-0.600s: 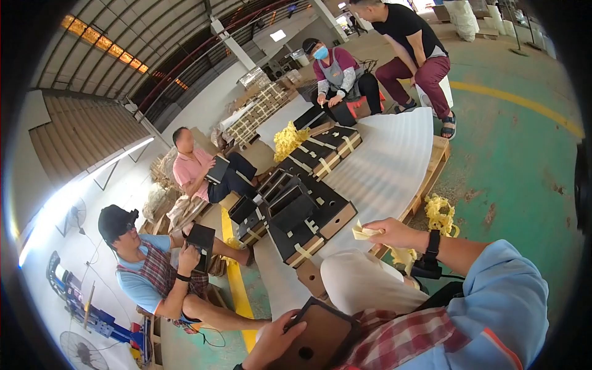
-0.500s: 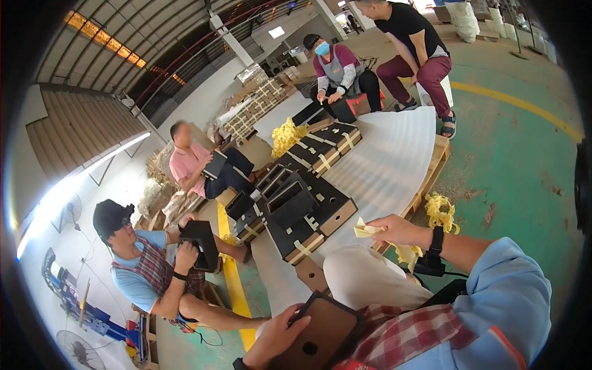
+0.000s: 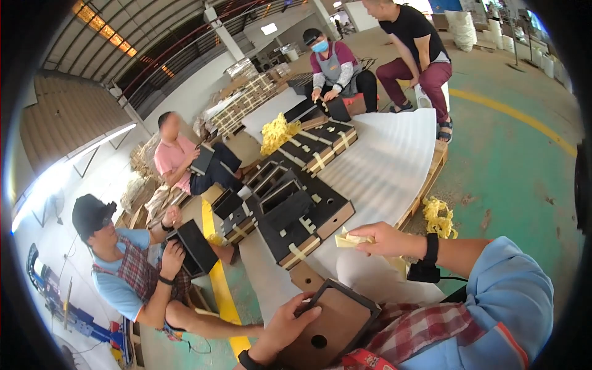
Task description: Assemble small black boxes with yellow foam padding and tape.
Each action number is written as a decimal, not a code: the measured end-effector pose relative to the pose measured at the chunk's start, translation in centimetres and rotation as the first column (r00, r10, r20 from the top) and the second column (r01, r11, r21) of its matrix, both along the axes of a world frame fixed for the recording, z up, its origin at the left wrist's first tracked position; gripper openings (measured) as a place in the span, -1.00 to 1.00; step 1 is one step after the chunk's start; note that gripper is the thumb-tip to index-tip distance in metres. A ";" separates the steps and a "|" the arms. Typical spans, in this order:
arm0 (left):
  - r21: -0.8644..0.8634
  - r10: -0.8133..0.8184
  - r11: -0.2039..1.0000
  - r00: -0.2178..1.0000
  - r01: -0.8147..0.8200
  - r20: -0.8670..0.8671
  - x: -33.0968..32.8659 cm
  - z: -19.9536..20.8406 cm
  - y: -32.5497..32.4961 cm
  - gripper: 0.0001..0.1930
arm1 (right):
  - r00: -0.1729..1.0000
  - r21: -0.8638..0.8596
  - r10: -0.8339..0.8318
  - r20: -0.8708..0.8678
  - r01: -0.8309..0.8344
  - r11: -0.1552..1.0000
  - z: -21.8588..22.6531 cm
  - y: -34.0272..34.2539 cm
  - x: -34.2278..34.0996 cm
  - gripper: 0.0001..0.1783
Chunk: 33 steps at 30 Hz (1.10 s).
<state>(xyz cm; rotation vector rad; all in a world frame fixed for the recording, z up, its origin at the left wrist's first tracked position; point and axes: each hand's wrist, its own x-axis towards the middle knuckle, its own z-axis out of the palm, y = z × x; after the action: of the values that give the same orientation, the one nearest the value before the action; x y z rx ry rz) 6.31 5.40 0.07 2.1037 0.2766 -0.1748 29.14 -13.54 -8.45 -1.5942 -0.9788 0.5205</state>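
Box (image 3: 342,311), single, rectangular, brown-faced with black rim, is clamped in the left hand (image 3: 285,327) beside a red-checked cloth apron (image 3: 425,327). Apart, the right hand (image 3: 379,239) pinches one crumpled pale-yellow strip (image 3: 346,239). Four people (image 3: 342,73) sit nearby around a white sheet (image 3: 391,151) on a wooden pallet (image 3: 436,169), green floor (image 3: 512,185) beyond. One red patch (image 3: 368,360) bears unreadable print.

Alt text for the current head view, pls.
The wearer's left hand holds a brown-faced, black-rimmed box; the right hand pinches a pale-yellow scrap. Ahead, black boxes lie on a white sheet; four people sit nearby.
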 end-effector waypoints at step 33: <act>-0.108 -0.113 0.985 0.972 0.137 0.204 15.4 -9.0 8.3 -0.56 | 0.921 0.109 0.106 -0.374 -0.070 0.992 -5.4 10.0 -0.6 -0.57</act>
<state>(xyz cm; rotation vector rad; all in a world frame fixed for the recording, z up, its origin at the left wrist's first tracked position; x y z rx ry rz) 21.72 13.74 -8.97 1.9996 0.0136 -0.0551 28.49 -3.51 -13.88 -1.3047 -0.7691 0.8014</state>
